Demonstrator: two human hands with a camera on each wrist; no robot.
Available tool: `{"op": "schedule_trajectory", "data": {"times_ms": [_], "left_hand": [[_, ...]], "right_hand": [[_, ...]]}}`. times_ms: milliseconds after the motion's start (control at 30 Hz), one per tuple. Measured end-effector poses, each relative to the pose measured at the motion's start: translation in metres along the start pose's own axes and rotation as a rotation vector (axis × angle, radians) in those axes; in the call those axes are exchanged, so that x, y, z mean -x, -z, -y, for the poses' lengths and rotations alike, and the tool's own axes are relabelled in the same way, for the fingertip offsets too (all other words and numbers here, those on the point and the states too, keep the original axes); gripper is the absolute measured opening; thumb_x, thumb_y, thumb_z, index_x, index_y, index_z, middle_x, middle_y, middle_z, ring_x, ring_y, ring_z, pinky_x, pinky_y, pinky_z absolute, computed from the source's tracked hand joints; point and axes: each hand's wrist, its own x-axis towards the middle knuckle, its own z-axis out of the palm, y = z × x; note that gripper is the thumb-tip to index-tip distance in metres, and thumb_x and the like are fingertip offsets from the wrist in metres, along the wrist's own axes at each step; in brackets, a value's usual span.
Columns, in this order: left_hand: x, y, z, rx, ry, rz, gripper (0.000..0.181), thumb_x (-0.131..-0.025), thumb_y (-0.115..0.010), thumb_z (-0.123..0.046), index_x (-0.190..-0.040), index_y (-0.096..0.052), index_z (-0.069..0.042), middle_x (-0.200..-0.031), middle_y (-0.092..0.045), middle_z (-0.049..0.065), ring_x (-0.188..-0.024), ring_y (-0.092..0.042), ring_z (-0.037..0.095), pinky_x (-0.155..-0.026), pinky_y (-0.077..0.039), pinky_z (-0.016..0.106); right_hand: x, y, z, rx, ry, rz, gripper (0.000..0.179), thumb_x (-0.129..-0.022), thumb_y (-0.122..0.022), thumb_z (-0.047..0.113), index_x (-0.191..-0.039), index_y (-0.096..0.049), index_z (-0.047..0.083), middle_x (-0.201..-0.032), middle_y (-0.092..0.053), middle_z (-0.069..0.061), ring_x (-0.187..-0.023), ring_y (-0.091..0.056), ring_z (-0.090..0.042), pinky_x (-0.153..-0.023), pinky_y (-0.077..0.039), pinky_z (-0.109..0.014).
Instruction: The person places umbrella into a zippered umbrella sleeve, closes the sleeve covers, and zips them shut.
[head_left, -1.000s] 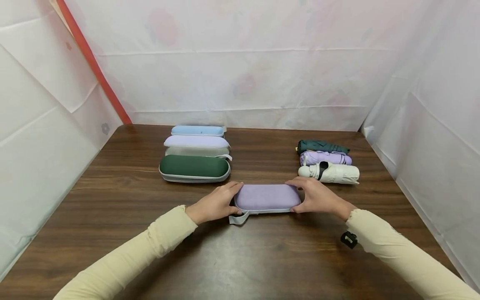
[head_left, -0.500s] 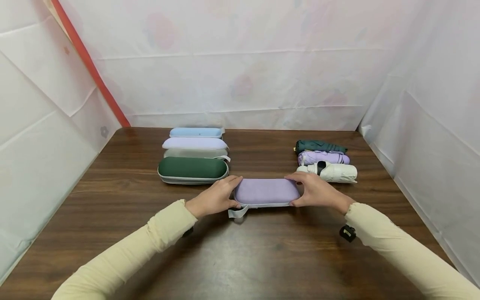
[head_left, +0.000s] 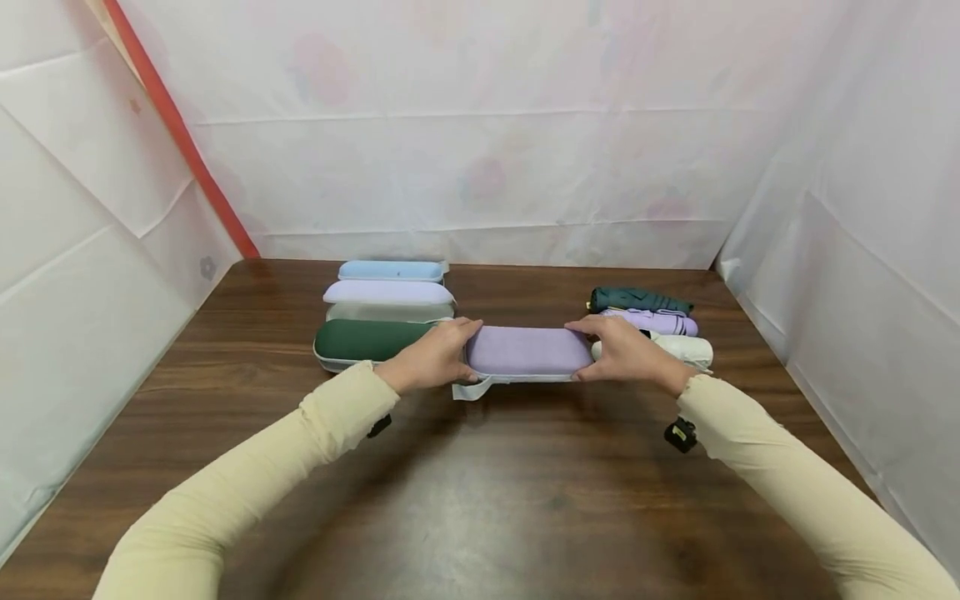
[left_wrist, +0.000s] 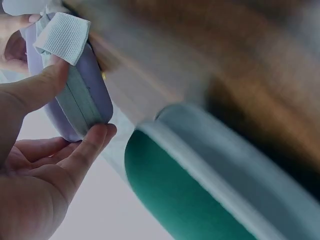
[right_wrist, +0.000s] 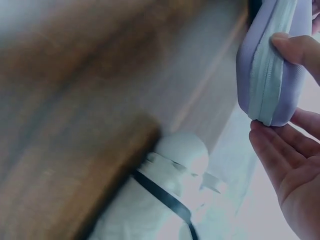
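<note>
A purple zippered case (head_left: 529,352) with a pale zip band and a grey fabric loop (left_wrist: 64,37) is held up off the table between both hands. My left hand (head_left: 435,354) grips its left end, the thumb in front by the loop and the fingers behind. At the right end my right hand (head_left: 624,350) pinches it the same way, its thumb on the zip band. The dark green case (head_left: 371,340) lies left of the left hand and is partly covered by it. A cream folded umbrella (head_left: 686,350) with a dark strap lies behind the right hand.
Behind the green case lie a grey case (head_left: 386,312), a lavender case (head_left: 386,291) and a light blue case (head_left: 390,270) in a row. A purple umbrella (head_left: 660,322) and a dark green umbrella (head_left: 637,299) lie at right. White sheets (head_left: 480,167) surround the brown table (head_left: 517,500).
Both hands have lifted the purple case from the table and moved it away from the body. The cases at left and the umbrellas at right stay in place.
</note>
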Motion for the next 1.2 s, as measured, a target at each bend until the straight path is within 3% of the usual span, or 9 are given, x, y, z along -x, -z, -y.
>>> {"op": "schedule_trajectory", "data": {"times_ms": [200, 400, 667, 1067, 1200], "left_hand": [[-0.018, 0.015, 0.004, 0.019, 0.054, 0.044, 0.077, -0.074, -0.081, -0.006, -0.134, -0.039, 0.017, -0.127, -0.051, 0.028, -0.114, -0.052, 0.035, -0.093, -0.044, 0.041], [-0.037, 0.026, 0.011, 0.009, 0.081, 0.046, 0.076, -0.073, -0.082, -0.004, -0.132, -0.04, 0.018, -0.123, -0.053, 0.029, -0.11, -0.052, 0.035, -0.093, -0.043, 0.041], [-0.064, 0.034, 0.031, -0.037, 0.126, 0.029, 0.063, -0.066, -0.084, -0.002, -0.119, -0.053, 0.015, -0.112, -0.06, 0.025, -0.101, -0.055, 0.034, -0.087, -0.045, 0.04], [-0.092, 0.027, 0.048, -0.07, 0.278, 0.028, 0.053, -0.062, -0.085, -0.001, -0.107, -0.059, 0.009, -0.105, -0.062, 0.022, -0.097, -0.057, 0.033, -0.086, -0.046, 0.038], [-0.104, 0.016, 0.062, -0.077, 0.345, 0.061, 0.055, -0.06, -0.086, -0.002, -0.106, -0.059, 0.007, -0.106, -0.06, 0.02, -0.098, -0.056, 0.031, -0.086, -0.046, 0.038]], "right_hand": [[-0.015, 0.011, -0.001, -0.037, -0.062, 0.024, 0.076, -0.067, -0.087, 0.023, -0.13, -0.055, -0.005, -0.109, -0.063, -0.013, -0.081, -0.055, -0.019, -0.067, -0.047, -0.032], [-0.031, 0.021, -0.007, -0.039, -0.073, 0.017, 0.076, -0.068, -0.086, 0.019, -0.131, -0.052, -0.007, -0.113, -0.062, -0.019, -0.087, -0.061, -0.023, -0.072, -0.051, -0.037], [-0.06, 0.023, -0.021, -0.078, -0.144, 0.018, 0.076, -0.07, -0.084, 0.014, -0.135, -0.049, -0.005, -0.116, -0.061, -0.022, -0.096, -0.062, -0.029, -0.078, -0.051, -0.041], [-0.091, 0.008, -0.039, -0.048, -0.215, 0.014, 0.074, -0.068, -0.081, 0.006, -0.134, -0.049, -0.008, -0.111, -0.063, -0.024, -0.089, -0.062, -0.029, -0.075, -0.05, -0.04], [-0.097, 0.0, -0.043, -0.045, -0.23, 0.024, 0.067, -0.068, -0.08, 0.003, -0.129, -0.053, -0.009, -0.108, -0.064, -0.023, -0.088, -0.061, -0.03, -0.076, -0.05, -0.041]]}}
